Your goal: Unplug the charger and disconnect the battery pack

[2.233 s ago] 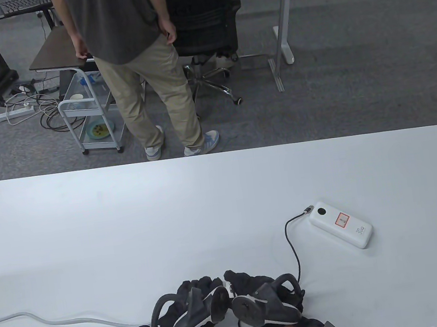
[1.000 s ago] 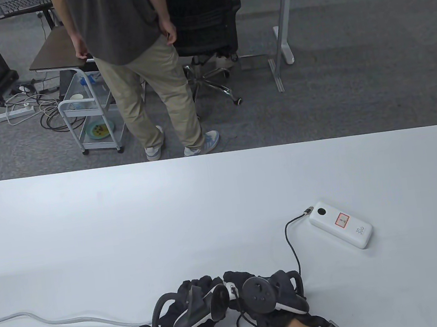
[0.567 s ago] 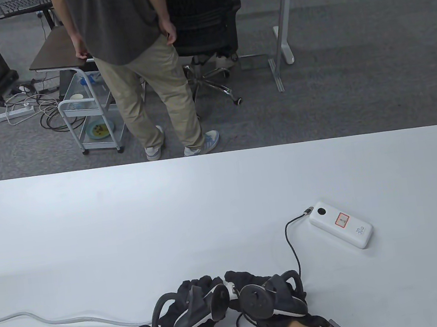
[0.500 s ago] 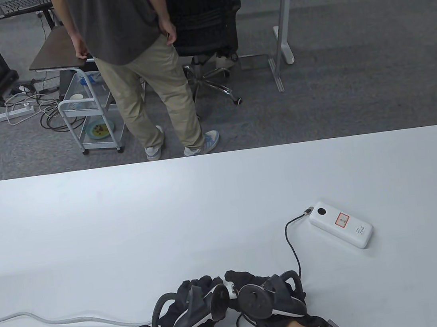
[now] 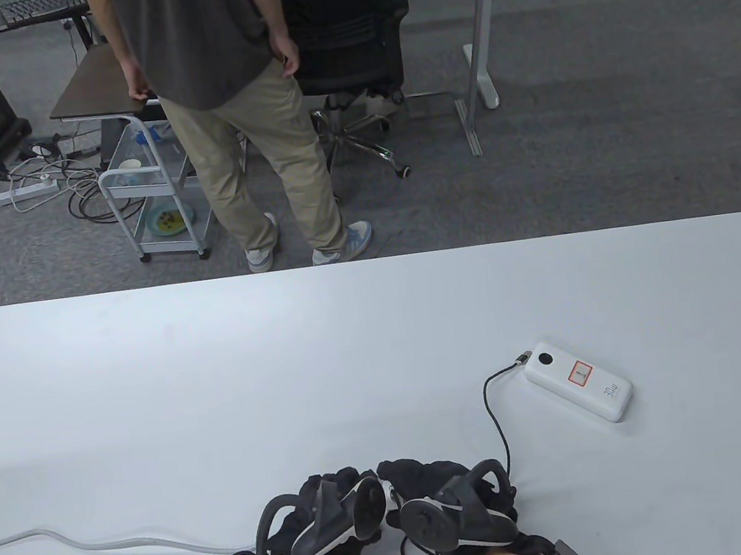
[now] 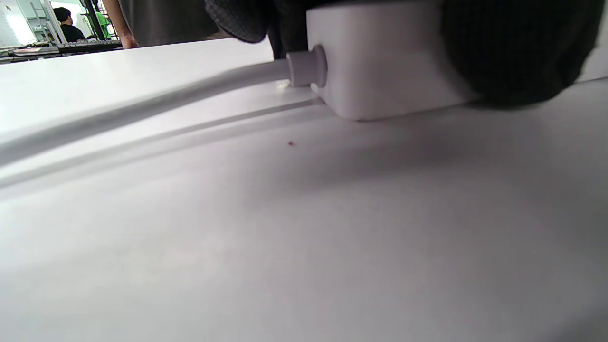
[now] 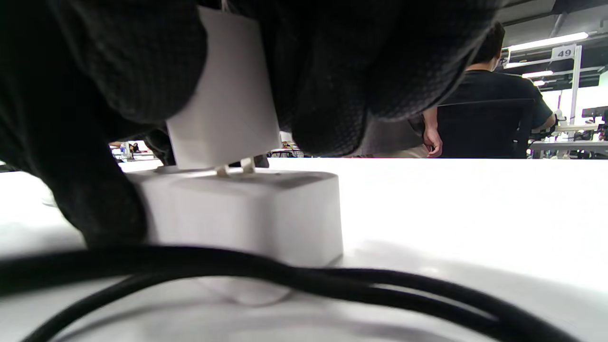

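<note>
A white charger (image 7: 223, 114) sits near the middle of the table's (image 5: 287, 370) near edge, gripped by the right hand (image 5: 452, 509), whose gloved fingers (image 7: 332, 71) wrap closed around it. The right wrist view shows its metal prongs partly lifted out of a white socket block (image 7: 247, 213), with a gap showing, so the unplugging looks under way but not finished. The left hand (image 5: 328, 522) presses closed on the socket block from the other side, holding it down against the table.

A black cable (image 5: 494, 411) runs from the hands toward the right, into the end of a white battery pack (image 5: 580, 390) lying flat well apart from them. It is plugged in, so disconnecting the pack is left to do.

A grey cord (image 5: 105, 544) trails from the socket block to the table's left edge. Beyond the far edge a person (image 5: 232, 105) stands by an office chair (image 5: 350, 41). Nothing blocks the reach to the battery pack.
</note>
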`<state>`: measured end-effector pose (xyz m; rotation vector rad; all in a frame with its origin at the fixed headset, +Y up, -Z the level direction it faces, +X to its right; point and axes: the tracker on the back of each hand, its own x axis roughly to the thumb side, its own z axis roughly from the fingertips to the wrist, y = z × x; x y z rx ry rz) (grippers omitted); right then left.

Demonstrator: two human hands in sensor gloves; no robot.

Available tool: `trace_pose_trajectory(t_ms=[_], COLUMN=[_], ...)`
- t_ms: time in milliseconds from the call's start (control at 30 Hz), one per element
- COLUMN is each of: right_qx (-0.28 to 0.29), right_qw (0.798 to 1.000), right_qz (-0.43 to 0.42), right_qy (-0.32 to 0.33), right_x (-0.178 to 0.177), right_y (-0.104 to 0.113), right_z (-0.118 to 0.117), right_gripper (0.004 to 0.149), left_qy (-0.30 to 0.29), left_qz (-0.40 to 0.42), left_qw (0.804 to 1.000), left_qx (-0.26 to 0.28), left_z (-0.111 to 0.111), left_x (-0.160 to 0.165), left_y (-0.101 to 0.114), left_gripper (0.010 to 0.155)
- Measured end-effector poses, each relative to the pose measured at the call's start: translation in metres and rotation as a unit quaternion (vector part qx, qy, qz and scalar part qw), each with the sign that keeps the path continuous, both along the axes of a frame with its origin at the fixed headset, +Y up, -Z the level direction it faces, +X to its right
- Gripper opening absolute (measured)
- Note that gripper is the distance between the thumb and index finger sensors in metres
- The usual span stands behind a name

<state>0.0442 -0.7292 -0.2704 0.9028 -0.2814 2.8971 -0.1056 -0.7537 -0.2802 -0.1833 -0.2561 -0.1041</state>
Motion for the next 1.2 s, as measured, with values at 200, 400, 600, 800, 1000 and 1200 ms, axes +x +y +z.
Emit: trace_pose_trajectory(t_ms=[200,400,600,800,1000,1200], right_qx=[-0.021,-0.041,0.012,0.018,0.015,0.002], right_qw=[0.999,0.998,0.986,0.978,0.979,0.976], right_qz=[-0.031,-0.053,-0.161,-0.206,-0.2,-0.21], right_qy=[-0.001,-0.009,-0.041,-0.04,-0.04,-0.056], right_x=[0.006,0.013,0.051,0.065,0.065,0.072], right_y=[0.001,0.009,0.058,0.073,0.073,0.072], right_z=[-0.001,-0.008,-0.005,0.005,0.005,0.002], right_gripper=[0.068,0.068,0.068,0.068,0.069,0.07], left_qy=[0.003,0.004,0.001,0.005,0.003,0.009], left_qz=[-0.007,0.001,-0.002,0.005,0.016,0.018], left_qw=[1.0,1.0,1.0,1.0,1.0,1.0], left_qx=[0.004,-0.012,-0.002,0.0,-0.005,0.0], left_z=[0.001,-0.001,0.0,0.001,0.002,0.003], left_x=[0.002,-0.001,-0.001,-0.003,-0.005,-0.007], left_y=[0.0,0.001,0.0,0.0,-0.002,-0.001], left_gripper=[0.08,0.08,0.08,0.08,0.081,0.083])
